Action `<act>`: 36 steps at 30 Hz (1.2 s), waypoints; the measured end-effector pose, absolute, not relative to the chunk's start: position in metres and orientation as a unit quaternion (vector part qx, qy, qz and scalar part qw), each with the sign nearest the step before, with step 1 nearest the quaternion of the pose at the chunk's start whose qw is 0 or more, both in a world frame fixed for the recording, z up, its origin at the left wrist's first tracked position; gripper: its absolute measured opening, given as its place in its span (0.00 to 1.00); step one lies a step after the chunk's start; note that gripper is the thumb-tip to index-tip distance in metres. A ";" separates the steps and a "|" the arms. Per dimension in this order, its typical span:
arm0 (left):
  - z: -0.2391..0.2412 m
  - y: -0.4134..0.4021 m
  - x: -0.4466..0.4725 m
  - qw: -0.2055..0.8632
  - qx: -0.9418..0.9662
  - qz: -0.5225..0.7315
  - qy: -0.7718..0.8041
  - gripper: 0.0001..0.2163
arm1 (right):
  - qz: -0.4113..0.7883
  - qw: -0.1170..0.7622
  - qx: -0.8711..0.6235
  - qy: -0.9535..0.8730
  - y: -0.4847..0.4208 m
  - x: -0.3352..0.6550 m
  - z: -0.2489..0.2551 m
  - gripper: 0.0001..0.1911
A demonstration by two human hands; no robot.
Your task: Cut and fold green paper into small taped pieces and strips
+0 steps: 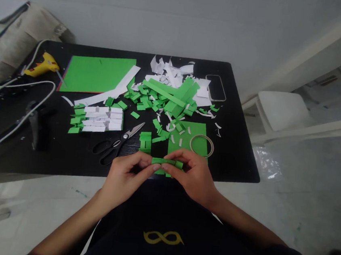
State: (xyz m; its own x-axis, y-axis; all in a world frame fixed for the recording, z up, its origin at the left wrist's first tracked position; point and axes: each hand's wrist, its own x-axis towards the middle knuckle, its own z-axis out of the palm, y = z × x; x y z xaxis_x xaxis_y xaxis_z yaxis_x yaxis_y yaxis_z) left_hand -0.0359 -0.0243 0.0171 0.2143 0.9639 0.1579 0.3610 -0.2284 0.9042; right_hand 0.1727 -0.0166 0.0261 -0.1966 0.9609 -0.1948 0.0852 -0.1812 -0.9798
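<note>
Both hands meet at the table's front edge around a folded green paper strip (168,162). My left hand (131,172) pinches its left end between thumb and fingers. The right end is pinched by my right hand (192,176), whose thumb presses the near side. More green paper shows just below the strip, partly hidden by the hands. Close by the left fingers lies a small folded green paper piece (145,142). Open-bladed black scissors (120,141) rest left of it. Beyond the right hand is a green paper sheet (184,141) with a ring (202,146) lying across its edge.
A heap of green paper pieces (161,96) and white paper scraps (171,73) covers the table's back middle. A green and white folded paper block (98,119) sits left. Farther left are a yellow glue gun (44,65), pliers (33,123) and a white cable (21,120).
</note>
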 end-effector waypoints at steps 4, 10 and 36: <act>0.019 -0.025 -0.036 0.395 0.690 0.371 0.480 0.11 | 0.569 0.380 -0.510 -0.521 -0.017 0.172 0.024 0.11; 0.017 -0.025 -0.037 0.392 0.703 0.355 0.476 0.12 | 0.570 0.369 -0.517 -0.521 -0.016 0.172 0.024 0.10; 0.012 -0.033 -0.029 0.587 0.579 0.327 0.462 0.13 | 0.583 0.346 -0.480 -0.557 -0.015 0.170 0.026 0.06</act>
State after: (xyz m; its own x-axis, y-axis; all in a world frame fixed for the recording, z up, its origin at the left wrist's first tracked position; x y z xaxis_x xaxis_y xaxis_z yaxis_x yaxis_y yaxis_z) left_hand -0.0287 -0.0334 0.0121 0.3591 0.9188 -0.1642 0.1523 0.1159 0.9815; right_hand 0.1702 -0.0146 0.0255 -0.3004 0.9376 -0.1752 0.1316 -0.1411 -0.9812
